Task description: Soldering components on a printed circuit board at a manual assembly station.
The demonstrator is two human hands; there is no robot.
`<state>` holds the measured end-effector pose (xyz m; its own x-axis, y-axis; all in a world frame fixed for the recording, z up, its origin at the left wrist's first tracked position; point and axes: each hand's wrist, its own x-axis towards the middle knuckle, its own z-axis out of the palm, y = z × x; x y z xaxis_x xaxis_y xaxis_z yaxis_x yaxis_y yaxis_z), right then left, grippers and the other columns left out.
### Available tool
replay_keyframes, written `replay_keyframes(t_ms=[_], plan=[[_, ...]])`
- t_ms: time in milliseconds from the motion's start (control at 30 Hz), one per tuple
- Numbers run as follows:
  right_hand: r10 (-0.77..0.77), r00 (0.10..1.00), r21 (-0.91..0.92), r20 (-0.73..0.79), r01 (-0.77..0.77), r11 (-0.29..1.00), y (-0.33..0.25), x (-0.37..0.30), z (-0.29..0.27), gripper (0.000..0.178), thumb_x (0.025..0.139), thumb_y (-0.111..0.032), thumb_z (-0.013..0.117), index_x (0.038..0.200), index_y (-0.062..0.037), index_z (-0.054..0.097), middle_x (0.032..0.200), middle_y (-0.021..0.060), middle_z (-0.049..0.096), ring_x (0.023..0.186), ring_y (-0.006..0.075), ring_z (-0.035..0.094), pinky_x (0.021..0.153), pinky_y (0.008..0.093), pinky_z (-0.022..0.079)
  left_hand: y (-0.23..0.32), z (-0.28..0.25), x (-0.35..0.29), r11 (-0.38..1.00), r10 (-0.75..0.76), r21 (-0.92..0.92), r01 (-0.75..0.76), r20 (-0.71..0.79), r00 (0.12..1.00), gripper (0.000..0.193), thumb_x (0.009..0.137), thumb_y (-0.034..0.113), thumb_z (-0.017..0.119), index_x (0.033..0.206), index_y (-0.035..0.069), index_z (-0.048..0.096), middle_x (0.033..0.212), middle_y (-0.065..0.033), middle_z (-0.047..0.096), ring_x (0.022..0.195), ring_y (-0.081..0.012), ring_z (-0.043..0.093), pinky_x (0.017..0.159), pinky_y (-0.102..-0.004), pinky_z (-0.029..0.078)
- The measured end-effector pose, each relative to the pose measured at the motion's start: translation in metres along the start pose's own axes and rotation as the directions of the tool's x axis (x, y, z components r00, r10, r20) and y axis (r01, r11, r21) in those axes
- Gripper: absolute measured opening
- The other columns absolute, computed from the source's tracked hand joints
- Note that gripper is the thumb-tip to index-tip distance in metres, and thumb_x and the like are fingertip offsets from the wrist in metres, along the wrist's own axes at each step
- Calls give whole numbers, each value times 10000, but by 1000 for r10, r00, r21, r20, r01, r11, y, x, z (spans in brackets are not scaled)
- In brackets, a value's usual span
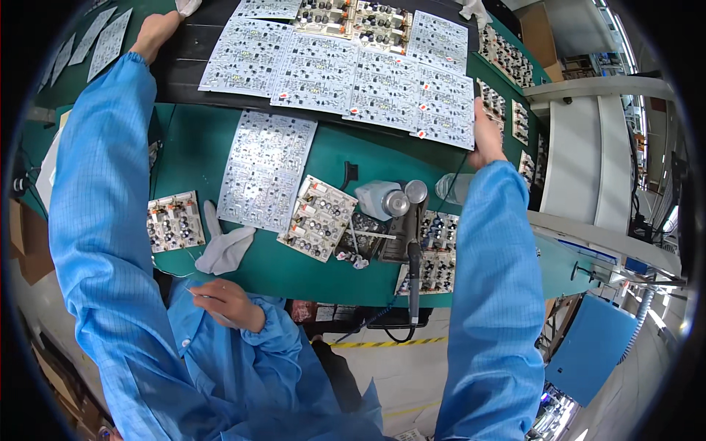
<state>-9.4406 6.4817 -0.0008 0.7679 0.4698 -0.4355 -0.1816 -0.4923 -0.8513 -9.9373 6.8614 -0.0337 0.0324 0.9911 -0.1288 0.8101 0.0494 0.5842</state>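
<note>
A wide black tray [184,77] stretches across the top of the view, loaded with white circuit-board panels [316,72] and populated circuit boards [382,28]. My left hand [156,35] is closed on its left edge, arm fully extended. At the right edge my right hand [487,134] grips the tray beside the corner of a white panel; its fingers are partly hidden underneath. Small red marks dot several panels. Below the tray, another white panel [268,169] lies on the green bench mat [187,147].
A co-worker's hand [229,303] holds something thin near the bench's front edge. A grey glove [224,250], circuit boards [320,218], a brush [350,173], a clear bottle [381,200] and a black-handled tool [414,272] lie on the mat. A metal rail [599,88] runs at right.
</note>
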Motion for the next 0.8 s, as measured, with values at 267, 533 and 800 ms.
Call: replay_keyframes(t_ms=[267, 533, 800], plan=[[-66, 996, 188, -66, 78, 979, -26, -70, 5, 565, 886, -395, 581, 1062, 115, 413, 973, 188, 603, 768, 264, 648, 601, 421, 548, 44, -23, -66, 999, -23, -41, 15, -220, 975, 585, 751, 456, 618, 1001, -73, 630, 1035, -237, 633, 1010, -331, 591, 852, -356, 431], [-138, 990, 337, -21, 137, 932, -47, -126, -23, 441, 906, -309, 575, 999, 111, 479, 927, 160, 620, 730, 239, 652, 579, 379, 549, 76, -77, -91, 993, 76, 108, -47, -283, 956, 569, 768, 461, 596, 959, -72, 645, 999, -235, 644, 963, -332, 605, 823, -365, 434], [-172, 979, 378, -114, 203, 903, -43, -207, -117, 452, 902, -308, 584, 1006, 129, 534, 941, 131, 637, 737, 199, 649, 588, 349, 534, 156, -124, -171, 996, 78, 60, -66, -230, 970, 615, 716, 463, 601, 1034, -63, 625, 1118, -249, 596, 1073, -360, 559, 892, -362, 419]])
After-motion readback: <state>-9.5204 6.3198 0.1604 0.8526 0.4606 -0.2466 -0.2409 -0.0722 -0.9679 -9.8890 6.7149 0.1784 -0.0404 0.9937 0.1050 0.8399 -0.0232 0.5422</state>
